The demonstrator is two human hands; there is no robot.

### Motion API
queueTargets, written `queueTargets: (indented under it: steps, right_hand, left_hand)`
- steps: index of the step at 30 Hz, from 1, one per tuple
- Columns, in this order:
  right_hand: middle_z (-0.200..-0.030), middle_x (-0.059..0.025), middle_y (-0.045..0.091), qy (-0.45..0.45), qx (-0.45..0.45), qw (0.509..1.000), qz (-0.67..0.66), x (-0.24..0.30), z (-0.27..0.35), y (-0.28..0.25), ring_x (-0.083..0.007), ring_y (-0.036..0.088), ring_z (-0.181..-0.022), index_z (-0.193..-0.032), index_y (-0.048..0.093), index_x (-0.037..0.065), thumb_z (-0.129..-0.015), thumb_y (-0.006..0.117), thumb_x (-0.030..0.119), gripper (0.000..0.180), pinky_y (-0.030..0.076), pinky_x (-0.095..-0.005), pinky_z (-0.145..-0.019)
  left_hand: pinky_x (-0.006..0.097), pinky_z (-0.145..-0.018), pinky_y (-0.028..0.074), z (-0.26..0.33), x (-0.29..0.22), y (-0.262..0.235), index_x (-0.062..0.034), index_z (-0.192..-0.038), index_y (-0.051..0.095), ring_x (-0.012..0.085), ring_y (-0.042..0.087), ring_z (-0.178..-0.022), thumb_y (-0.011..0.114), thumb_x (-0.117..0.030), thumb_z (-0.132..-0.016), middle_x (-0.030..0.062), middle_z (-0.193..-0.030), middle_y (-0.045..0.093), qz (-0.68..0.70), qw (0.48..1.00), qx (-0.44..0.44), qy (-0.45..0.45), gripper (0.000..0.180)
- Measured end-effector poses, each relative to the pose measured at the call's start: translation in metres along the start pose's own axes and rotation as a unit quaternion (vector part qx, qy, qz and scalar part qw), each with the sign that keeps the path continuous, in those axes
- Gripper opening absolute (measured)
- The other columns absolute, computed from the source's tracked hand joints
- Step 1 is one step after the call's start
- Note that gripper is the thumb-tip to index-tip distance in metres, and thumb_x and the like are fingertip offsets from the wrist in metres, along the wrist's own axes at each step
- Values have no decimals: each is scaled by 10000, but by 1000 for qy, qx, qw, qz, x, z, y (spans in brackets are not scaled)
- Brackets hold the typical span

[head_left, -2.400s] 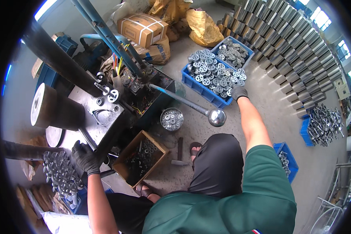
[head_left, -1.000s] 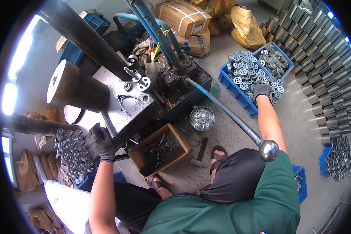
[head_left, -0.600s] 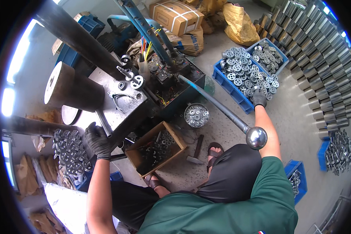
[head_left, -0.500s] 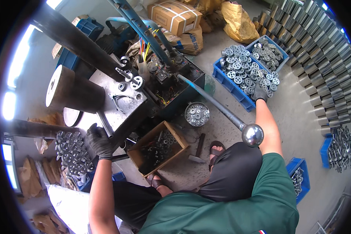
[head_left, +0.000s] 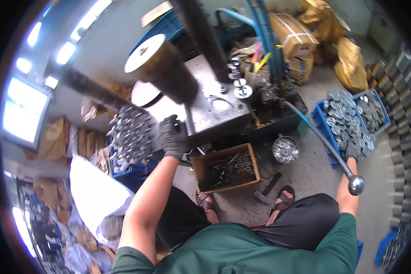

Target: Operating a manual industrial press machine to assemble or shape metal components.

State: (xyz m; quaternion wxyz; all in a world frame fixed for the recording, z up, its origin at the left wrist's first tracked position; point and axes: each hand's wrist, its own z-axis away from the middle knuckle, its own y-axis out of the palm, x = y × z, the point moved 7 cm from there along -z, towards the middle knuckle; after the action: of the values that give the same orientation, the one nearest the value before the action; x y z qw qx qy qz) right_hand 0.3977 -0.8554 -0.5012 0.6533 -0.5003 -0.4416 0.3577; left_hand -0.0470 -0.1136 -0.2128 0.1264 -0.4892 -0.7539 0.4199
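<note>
My left hand (head_left: 172,137), in a dark grey glove, is at the near left edge of the metal worktable (head_left: 217,121). Its fingers are loosely bent and apart, with nothing visible in them. Beside it a metal bar (head_left: 189,119) juts out below a big dark cylinder (head_left: 171,68). My right hand (head_left: 353,150), also gloved, reaches to the near end of a blue crate (head_left: 329,137) heaped with round spoked metal discs (head_left: 342,114). Its fingers are blurred among the discs, so their grip is hidden. A lever with a shiny ball end (head_left: 356,185) crosses in front of the right forearm.
Metal fittings (head_left: 130,134) are piled left of my left hand. A wooden box (head_left: 226,169) of small parts, a round tin (head_left: 285,149) and a hammer (head_left: 267,188) lie on the floor. Stacked metal tubes (head_left: 397,123) line the right side. A white sack (head_left: 96,196) stands at left.
The view has turned left, so the scene appears shifted to the right. My left hand remains by the table edge, its fingers now more bent. My right hand remains at the disc crate, near its front end.
</note>
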Motion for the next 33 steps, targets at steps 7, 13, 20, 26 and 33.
queueTargets:
  steps: [7,13,20,26,33]
  right_hand:
    - [-1195,-230,698,-216,55,971,83,21,51,58,-399,696,-1036,-1230,663,18,-933,533,539,614,551,-488,-856]
    - [-794,-66,658,-72,426,879,-201,125,274,-9,-168,598,-508,-1310,583,63,-885,654,380,536,449,-320,-435]
    - [-814,-34,656,-309,540,766,-165,261,402,-179,-133,612,-584,-1231,584,20,-912,673,468,557,460,-257,-515]
    - [-972,-79,670,-351,537,616,-456,338,513,-246,-145,631,-703,-1351,535,57,-841,739,307,604,505,-271,-599]
    - [-1177,-129,674,-271,538,513,-611,360,586,-192,-222,700,-900,-1329,550,92,-868,721,93,491,579,-337,-690]
  left_hand:
    - [484,-848,512,-5,7,-28,-60,-1046,665,353,623,-934,665,-190,-843,169,-932,662,-5,1000,11,-25,241]
    - [483,-868,522,0,25,-47,-64,-1052,691,356,632,-949,640,-199,-873,159,-976,682,-15,998,12,-66,229]
    - [452,-930,520,-3,34,-42,-58,-1108,702,339,641,-1029,709,-227,-846,160,-1053,696,151,980,46,-120,312]
    - [420,-942,536,36,-12,-76,-4,-1126,681,358,677,-1028,704,-209,-895,207,-1085,689,435,888,32,-143,311]
    - [364,-952,520,124,-101,-58,-32,-1217,637,192,647,-1044,670,-152,-932,120,-1093,690,569,727,375,-85,311]
